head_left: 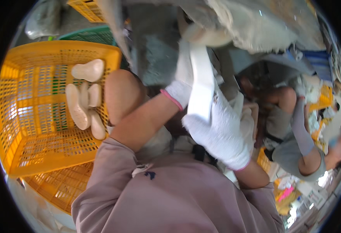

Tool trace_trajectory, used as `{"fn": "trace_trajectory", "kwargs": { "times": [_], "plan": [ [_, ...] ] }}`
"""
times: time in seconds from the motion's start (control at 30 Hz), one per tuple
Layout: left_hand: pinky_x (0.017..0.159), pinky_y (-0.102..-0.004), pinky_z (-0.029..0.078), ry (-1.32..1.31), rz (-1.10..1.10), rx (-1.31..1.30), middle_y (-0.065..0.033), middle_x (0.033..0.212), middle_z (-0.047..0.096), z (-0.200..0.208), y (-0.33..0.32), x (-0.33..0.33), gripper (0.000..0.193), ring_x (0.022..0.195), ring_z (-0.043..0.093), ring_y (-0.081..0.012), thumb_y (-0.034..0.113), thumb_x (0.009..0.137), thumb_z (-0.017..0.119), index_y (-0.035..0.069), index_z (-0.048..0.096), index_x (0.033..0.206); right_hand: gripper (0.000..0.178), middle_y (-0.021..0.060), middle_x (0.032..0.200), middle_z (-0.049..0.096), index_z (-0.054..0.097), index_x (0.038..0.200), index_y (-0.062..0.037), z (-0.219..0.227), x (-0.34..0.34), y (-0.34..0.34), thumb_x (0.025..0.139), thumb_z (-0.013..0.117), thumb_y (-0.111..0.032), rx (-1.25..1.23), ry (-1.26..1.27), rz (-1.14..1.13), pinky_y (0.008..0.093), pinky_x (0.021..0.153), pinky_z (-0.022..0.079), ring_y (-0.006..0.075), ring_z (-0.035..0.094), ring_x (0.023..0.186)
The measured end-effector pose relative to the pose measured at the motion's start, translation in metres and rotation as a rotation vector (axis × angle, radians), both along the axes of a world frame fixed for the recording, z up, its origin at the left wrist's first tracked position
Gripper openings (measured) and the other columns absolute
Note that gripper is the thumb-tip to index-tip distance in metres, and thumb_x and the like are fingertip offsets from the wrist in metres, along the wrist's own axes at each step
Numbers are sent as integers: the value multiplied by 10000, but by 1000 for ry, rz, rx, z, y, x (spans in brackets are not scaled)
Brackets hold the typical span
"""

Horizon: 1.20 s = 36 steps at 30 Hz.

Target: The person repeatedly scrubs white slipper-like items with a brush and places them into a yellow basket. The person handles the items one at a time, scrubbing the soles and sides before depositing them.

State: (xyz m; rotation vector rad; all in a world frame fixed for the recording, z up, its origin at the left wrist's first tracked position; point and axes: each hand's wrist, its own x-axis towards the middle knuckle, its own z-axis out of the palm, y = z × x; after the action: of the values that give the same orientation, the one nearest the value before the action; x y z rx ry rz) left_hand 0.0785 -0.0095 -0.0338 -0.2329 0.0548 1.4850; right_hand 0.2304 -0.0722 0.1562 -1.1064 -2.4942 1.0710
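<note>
Both my hands wear white knit gloves with pink cuff edging. Between them is a long white shoe sole [200,85], its far end by a round, blurred pale wheel [207,35]. My left hand [182,79] grips the sole along its left side, toward the far end, with the fingers partly hidden. Around the near end my right hand [221,134] is closed, thumb on the left. Whether the sole touches the wheel I cannot tell. To my left, several cream shoe soles [77,106] lie in a yellow plastic basket [27,163].
Beneath the yellow basket sits another orange-yellow basket [64,186]; a green basket [95,35] stands behind. A pale plastic sheet [256,27] hangs over the far right. On the right, a seated person in grey [294,155] is close by, amid yellow crates and clutter.
</note>
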Motion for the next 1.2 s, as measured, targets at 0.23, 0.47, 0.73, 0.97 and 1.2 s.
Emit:
{"fn": "trace_trajectory", "kwargs": {
  "times": [0.23, 0.47, 0.73, 0.97, 1.2],
  "plan": [
    [1027, -475, 550, 32, 371, 274, -151, 1304, 645, 10, 23, -16, 511, 1154, 627, -299, 430, 1096, 520, 40, 565, 1424, 344, 154, 926, 742, 715, 1085, -55, -6, -37, 37, 833, 837, -255, 634, -219, 144, 434, 665, 592, 380, 724, 761],
    [896, -426, 582, 323, 85, -191, -111, 1145, 694, 14, -10, -13, 643, 1008, 687, -285, 656, 1076, 435, 80, 607, 1305, 466, 133, 880, 782, 715, 1108, -9, -22, -15, 11, 793, 915, -287, 264, 122, -186, 378, 733, 618, 270, 784, 776],
    [884, -454, 579, 1251, 255, -360, -188, 1105, 724, 4, 3, -36, 465, 995, 705, -322, 473, 1081, 510, 52, 652, 1220, 477, 197, 904, 754, 706, 1098, -7, -24, -35, 12, 808, 902, -330, 355, 232, -287, 421, 723, 600, 365, 755, 807],
    [923, -417, 568, 413, 124, -24, -123, 1181, 724, -4, 11, -55, 432, 1048, 700, -284, 386, 1108, 462, 44, 620, 1319, 444, 156, 861, 749, 750, 1103, -51, -33, -58, 30, 813, 861, -367, 428, 206, -195, 449, 715, 596, 373, 740, 781],
    [908, -430, 593, 983, 8, -74, -208, 1146, 739, 15, 11, -50, 447, 1012, 734, -383, 358, 996, 583, -6, 618, 1253, 423, 147, 937, 770, 766, 1047, -85, -47, -60, 53, 778, 860, -398, 439, 151, -180, 432, 728, 596, 368, 747, 820]
  ]
}}
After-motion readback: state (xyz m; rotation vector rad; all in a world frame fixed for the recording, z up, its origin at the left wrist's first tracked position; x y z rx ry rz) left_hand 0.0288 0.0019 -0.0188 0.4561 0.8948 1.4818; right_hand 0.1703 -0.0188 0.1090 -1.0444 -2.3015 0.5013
